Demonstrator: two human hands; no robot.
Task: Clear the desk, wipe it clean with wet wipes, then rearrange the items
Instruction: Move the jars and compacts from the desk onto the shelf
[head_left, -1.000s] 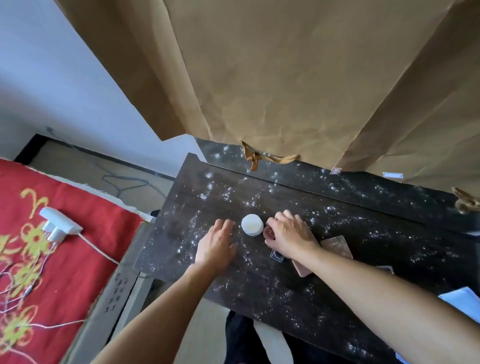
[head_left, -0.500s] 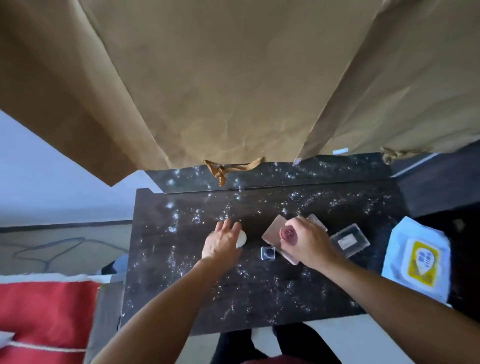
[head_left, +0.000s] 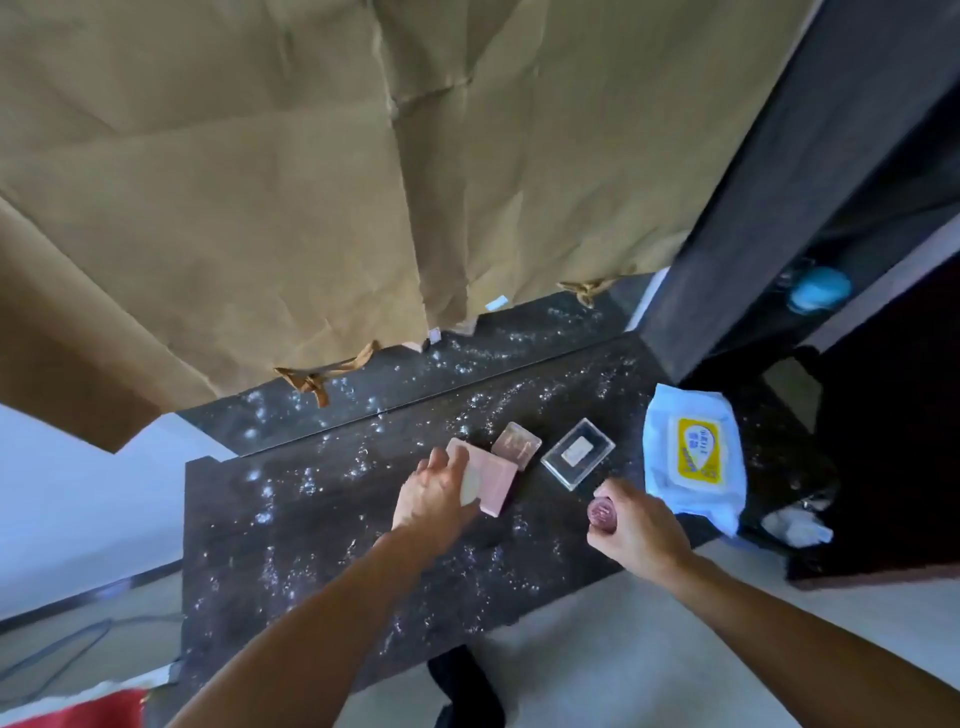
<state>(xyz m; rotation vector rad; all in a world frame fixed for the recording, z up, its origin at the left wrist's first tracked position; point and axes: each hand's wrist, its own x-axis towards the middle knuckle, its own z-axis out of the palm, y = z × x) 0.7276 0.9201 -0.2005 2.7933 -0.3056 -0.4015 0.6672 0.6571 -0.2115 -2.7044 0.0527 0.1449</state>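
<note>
In the head view, the person is leaning over a dark table (head_left: 311, 545) that is showing many white specks. The left hand (head_left: 434, 499) is holding a white round disc (head_left: 470, 482). Its grip is closing on the disc, with the fingers curling over the top, right at the left end of a pink box (head_left: 496, 480). I cannot tell if the disc is touching the box.

The right hand (head_left: 636, 525) is staying near the front edge of the table. Its grip is wrapping around a small pink bottle (head_left: 601, 513), and only the round top is showing.

Behind the pink box a smaller pink case (head_left: 517, 446) is lying, touching it. A clear case (head_left: 577, 453) is lying just beside, to the right. A pack of wet wipes (head_left: 693, 452) with a yellow label is lying at the right end of the table, with a crumpled white tissue (head_left: 797, 526) near it. Large brown paper (head_left: 260, 182) is hanging over the back of the table.
</note>
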